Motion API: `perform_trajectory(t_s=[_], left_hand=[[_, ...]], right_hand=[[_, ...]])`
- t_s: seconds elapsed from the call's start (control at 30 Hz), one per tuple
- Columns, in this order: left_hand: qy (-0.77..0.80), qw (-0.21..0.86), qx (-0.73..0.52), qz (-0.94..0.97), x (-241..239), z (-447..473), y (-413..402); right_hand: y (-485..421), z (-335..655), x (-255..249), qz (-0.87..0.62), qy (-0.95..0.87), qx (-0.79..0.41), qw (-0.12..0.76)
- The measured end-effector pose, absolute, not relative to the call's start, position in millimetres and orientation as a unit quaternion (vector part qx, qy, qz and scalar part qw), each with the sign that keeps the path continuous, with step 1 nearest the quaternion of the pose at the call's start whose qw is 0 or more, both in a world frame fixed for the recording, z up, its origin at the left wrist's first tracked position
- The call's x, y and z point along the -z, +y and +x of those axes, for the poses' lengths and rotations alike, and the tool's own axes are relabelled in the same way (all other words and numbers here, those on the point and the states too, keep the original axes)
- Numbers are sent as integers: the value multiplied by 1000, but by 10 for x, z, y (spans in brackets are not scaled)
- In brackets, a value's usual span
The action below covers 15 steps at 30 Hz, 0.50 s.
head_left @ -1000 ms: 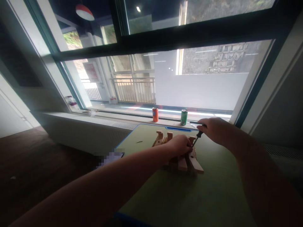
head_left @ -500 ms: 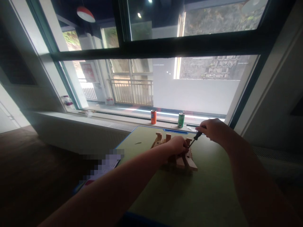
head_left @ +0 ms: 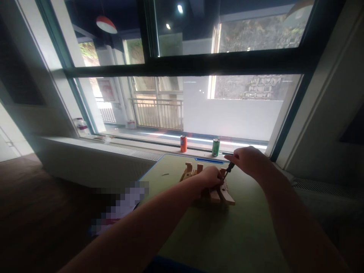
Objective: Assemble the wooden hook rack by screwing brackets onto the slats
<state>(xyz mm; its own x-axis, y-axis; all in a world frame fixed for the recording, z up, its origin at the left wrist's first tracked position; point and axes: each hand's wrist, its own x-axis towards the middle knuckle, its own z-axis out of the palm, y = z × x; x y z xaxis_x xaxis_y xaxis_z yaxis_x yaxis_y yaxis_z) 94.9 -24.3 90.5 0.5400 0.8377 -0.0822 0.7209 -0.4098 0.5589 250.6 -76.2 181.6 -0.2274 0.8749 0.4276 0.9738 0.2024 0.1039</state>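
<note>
A screwdriver (head_left: 230,165) with a dark handle slants down to the left, its handle wrapped by the fingers of my right hand (head_left: 247,159). Its tip meets a wooden assembly (head_left: 226,194) of curved, notched pieces with round holes, lying on the table (head_left: 250,223). My left hand (head_left: 211,176) rests over the middle of the wood, fingers closed beside the screwdriver's tip. Whether those fingers pinch a small part or the wood itself is hidden. To the left on the tabletop lies a small thin metallic piece (head_left: 165,174).
An orange can (head_left: 183,144) and a green can (head_left: 216,147) stand on the windowsill behind the table. Blurred-out papers (head_left: 125,204) sit at the table's left edge. A bottle (head_left: 80,125) stands at the sill's far left, under the large window.
My right hand and the screwdriver have come slightly left and stand a bit steeper. The camera view has tilted a little; my left hand keeps its place on the wood.
</note>
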Motion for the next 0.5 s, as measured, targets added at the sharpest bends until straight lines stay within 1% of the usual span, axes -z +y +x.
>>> perform_trajectory(t_s=[0.2,0.37,0.5], left_hand=[[480,275,-105,826,-901,956,-263],[484,284,-106,821,-917,932,-299],[481,278,-106,825,-935,936,-300]], right_hand=[[-770,2372,-1723,-612,-751,204,141],[-756,2496,-1700,-607,-773,148,115],[-736,2536,-1752,-612,-766,164,110]])
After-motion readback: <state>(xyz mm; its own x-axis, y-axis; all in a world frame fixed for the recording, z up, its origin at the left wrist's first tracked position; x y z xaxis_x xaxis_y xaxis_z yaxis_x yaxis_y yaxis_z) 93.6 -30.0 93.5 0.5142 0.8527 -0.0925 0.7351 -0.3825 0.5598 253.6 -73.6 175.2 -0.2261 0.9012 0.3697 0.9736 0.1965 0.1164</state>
